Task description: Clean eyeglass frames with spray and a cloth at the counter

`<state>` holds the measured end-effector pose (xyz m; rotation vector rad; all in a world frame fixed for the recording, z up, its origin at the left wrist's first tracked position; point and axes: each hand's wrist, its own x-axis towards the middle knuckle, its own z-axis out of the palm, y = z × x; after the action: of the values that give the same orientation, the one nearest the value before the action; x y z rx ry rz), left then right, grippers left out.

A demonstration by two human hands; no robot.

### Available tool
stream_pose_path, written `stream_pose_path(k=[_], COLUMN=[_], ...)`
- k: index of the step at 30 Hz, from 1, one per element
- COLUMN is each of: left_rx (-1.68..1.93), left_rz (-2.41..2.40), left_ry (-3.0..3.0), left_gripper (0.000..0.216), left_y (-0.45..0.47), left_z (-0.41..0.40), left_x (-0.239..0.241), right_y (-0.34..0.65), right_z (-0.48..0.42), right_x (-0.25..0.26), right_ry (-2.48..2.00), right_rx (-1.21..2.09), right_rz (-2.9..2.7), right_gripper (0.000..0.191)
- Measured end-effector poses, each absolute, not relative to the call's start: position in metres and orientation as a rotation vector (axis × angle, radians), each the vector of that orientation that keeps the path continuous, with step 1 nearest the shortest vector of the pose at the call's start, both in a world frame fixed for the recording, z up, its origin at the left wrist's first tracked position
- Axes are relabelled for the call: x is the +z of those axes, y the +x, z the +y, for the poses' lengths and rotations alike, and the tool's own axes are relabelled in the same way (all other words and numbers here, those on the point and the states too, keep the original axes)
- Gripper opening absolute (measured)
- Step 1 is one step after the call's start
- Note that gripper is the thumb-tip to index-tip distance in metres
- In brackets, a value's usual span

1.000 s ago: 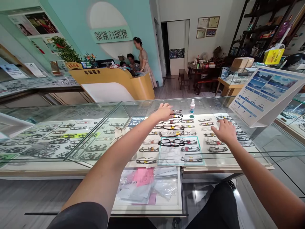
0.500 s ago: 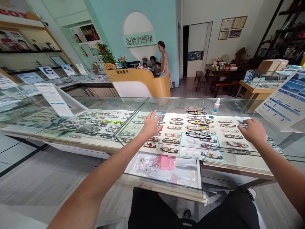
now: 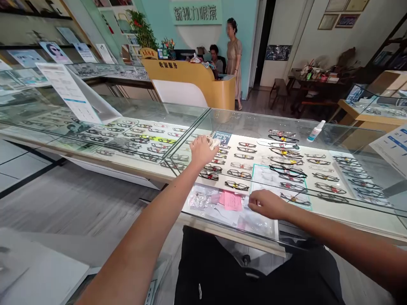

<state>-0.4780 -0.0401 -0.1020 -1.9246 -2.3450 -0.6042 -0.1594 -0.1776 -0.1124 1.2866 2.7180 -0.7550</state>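
Note:
My left hand (image 3: 202,151) rests on the glass top of the display counter (image 3: 203,111), its fingers closed over a crumpled pale cloth (image 3: 213,142). Just beyond lies a dark blue card (image 3: 222,137) with white lettering, partly covered by the hand. My right hand (image 3: 265,203) is above the near edge of the glass, over the pulled-out drawer (image 3: 233,242). Its fingers are loosely bent with the thumb apart, and nothing shows in them. Rows of eyeglasses (image 3: 288,170) lie under the glass. A white spray bottle (image 3: 316,131) stands on the counter toward the right.
A pink packet (image 3: 232,201) and clear plastic bags (image 3: 199,201) lie in the drawer. White folded signs (image 3: 68,93) stand on the glass at left and right. Beyond is a yellow desk (image 3: 187,76) with one person seated and another person (image 3: 234,59) standing.
My right hand has moved left and nearer, from the right-side glasses to above the drawer. The left hand now has the cloth visible under its fingers. The view has tilted down.

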Motion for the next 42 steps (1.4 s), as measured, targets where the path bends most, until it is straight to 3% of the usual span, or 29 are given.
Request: stream_pose_path(k=[5, 9, 16, 21, 27, 42], left_rx=[-0.586, -0.627, -0.569, -0.555, -0.584, -0.589], left_rz=[-2.421, -2.431, -2.451, -2.452, -2.456, -2.425], left_ry=[-1.901, -1.874, -1.875, -1.869, -1.863, -1.866], left_gripper=[0.060, 0.061, 0.058, 0.054, 0.056, 0.056], left_y=[-0.481, -0.482, -0.481, -0.481, -0.479, -0.483], left_z=[-0.033, -0.030, -0.026, -0.026, -0.027, -0.026], left_x=[-0.102, -0.105, -0.107, -0.105, -0.102, -0.101], right_y=[-0.189, -0.206, -0.222, -0.235, -0.245, -0.213], right_z=[-0.102, -0.058, -0.036, -0.035, -0.044, -0.163], right_x=[-0.175, -0.205, -0.221, -0.220, -0.211, -0.105], right_ry=[1.452, 1.464, 1.370, 1.284, 1.260, 1.220], right_rx=[-0.522, -0.463, -0.434, -0.410, -0.380, -0.822], right_rz=[2.685, 2.681, 2.674, 2.650, 2.670, 2.693], right_gripper=[0.023, 0.046, 0.038, 0.025, 0.028, 0.017])
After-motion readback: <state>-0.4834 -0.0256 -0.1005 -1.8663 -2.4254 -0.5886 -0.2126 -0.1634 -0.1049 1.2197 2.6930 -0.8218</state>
